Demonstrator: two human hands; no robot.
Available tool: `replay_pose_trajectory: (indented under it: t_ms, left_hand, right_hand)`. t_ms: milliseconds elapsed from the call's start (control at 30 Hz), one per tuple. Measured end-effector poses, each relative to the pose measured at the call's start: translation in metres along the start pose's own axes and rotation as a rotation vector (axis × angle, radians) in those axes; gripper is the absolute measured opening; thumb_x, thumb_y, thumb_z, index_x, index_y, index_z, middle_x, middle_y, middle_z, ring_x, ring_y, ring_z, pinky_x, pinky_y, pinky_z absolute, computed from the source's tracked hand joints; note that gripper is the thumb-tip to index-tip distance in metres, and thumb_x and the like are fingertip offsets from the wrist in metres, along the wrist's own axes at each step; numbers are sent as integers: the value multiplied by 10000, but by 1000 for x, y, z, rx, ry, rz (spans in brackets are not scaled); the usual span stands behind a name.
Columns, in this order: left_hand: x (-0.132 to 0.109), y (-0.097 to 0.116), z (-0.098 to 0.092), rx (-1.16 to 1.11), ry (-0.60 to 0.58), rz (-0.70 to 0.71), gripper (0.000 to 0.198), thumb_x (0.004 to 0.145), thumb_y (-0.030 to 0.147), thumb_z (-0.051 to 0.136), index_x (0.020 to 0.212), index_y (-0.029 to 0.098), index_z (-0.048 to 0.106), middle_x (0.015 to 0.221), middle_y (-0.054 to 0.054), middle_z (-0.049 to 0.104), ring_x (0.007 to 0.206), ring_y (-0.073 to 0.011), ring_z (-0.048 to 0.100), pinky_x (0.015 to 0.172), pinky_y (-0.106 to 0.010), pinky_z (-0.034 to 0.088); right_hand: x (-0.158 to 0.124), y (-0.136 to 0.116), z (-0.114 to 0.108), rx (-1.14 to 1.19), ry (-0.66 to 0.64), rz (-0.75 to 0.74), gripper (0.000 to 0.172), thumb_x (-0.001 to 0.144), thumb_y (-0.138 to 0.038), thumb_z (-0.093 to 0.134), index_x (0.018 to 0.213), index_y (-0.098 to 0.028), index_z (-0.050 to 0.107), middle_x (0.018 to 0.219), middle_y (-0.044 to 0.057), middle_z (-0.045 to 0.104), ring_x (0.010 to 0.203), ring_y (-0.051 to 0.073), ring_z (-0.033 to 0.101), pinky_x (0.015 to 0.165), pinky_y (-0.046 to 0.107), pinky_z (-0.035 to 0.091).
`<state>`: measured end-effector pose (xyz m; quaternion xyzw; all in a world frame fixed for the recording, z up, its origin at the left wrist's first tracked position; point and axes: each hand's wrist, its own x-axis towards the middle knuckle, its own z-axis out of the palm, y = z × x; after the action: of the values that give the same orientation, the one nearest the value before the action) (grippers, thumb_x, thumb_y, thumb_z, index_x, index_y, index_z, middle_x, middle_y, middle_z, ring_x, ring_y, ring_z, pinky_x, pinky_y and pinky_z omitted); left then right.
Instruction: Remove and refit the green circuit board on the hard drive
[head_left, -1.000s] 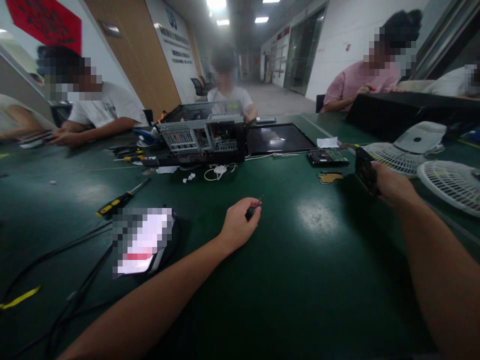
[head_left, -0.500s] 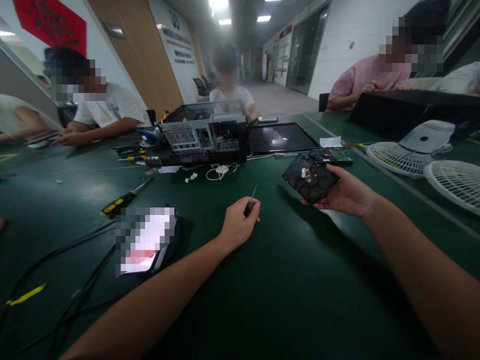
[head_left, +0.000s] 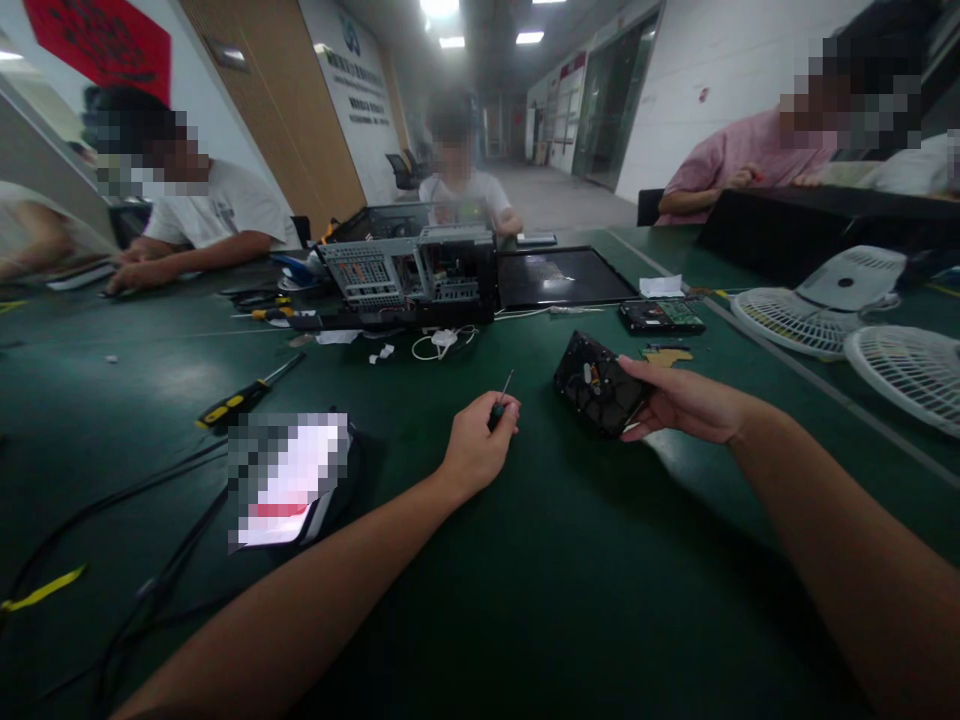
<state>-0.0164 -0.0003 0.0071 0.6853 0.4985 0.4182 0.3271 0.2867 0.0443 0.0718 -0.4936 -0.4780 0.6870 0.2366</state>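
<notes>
My left hand (head_left: 480,440) rests on the green table (head_left: 480,590), closed round a small screwdriver (head_left: 497,410) whose thin shaft points up. To its right, my right hand (head_left: 682,400) grips a black hard drive (head_left: 596,385) by its right edge, thumb on top and fingers beneath. The drive is tilted, its dark face with a small metal part toward me. Behind it lies a second drive (head_left: 661,317) with a green circuit board. A small brownish piece (head_left: 667,356) lies between that drive and my right hand.
An open computer case (head_left: 412,270) and a black panel (head_left: 562,276) stand across the table. A yellow-black screwdriver (head_left: 247,395), a lit phone (head_left: 292,480) and cables are at left. White fan parts (head_left: 795,310) lie right. Several people sit around.
My right hand has lowered the black drive and brought it slightly left and nearer, turning it. The brownish piece behind it has come into view. My left hand has hardly moved.
</notes>
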Motion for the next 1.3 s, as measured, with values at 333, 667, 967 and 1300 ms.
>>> replay_pose_trajectory:
  t_ms: [333,667,967,1300]
  left_hand:
    - [1,-4,4,40,106,49,297,1039,456,508,1105,216,671,972,-34,701,895,-196,668,818,-342,529]
    - [1,-2,3,31,111,38,312,1042,461,499,1104,208,670,987,-45,707,917,-200,670,833,-343,533]
    - [-1,-1,6,-71,248,74,304,1043,418,489,1139,182,656,1004,-74,718,926,-197,698,879,-343,549]
    - [-20,24,10,-47,168,425,358,1044,355,420,1325,236,608,1288,-99,630,1215,-242,594,1072,-436,474]
  right_hand:
    - [-5,-6,-10,-3,11,22,557,981,-678,419,967,-173,653,950,166,752,837,265,740,700,367,624]
    - [-2,3,-11,-252,-28,155,721,905,-819,397,1076,-158,629,872,188,773,732,272,757,551,329,580]
    - [10,12,13,-320,-387,153,727,956,-778,356,939,-122,670,787,160,775,609,182,730,416,210,455]
    - [-5,9,82,-223,-458,-484,340,939,-329,703,1246,-198,641,1240,86,685,1142,191,652,970,381,531]
